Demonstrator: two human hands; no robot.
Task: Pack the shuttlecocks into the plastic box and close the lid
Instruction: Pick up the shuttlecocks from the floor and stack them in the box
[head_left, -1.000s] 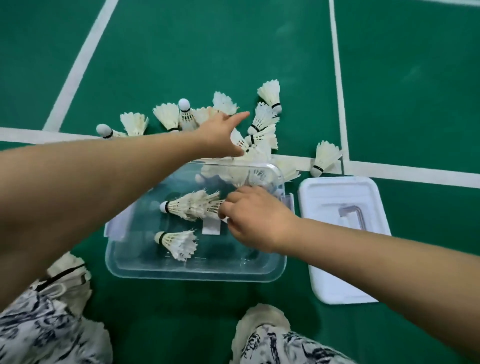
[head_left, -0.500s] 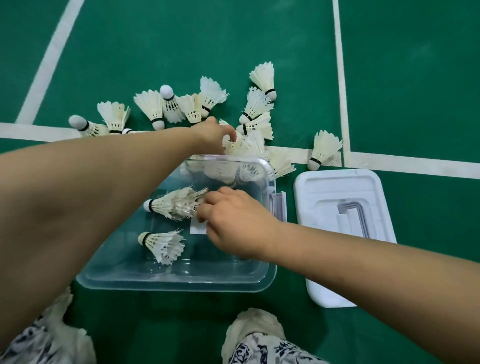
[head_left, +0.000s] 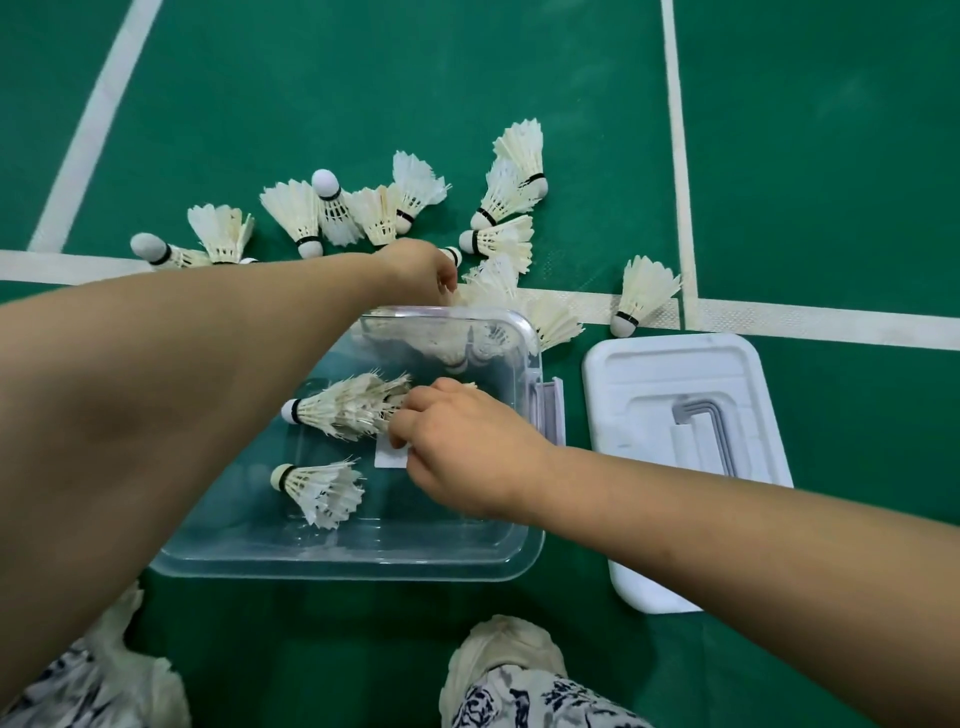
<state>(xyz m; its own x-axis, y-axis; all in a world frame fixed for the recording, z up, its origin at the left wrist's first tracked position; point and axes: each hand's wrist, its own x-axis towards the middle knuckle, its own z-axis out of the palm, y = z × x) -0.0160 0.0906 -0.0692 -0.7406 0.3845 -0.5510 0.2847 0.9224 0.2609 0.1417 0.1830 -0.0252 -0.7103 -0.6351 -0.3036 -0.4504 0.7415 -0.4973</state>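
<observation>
While pinching nested white feather shuttlecocks in the curled right hand inside the clear plastic box, with left hand curled over the floor pile beyond, hold unclear, could crush feathers by over-squeezing or clip the box rim.

1. A green court floor fills the whole view.
2. One white line crosses the floor from left to right. A second white line runs from the far edge down to it on the right side. A third line goes slanted on the left side.
3. A cream shoe stands at the middle of the near edge, with a dark-patterned trouser leg over its heel.
4. Another shoe and patterned leg are in the near left corner.
</observation>
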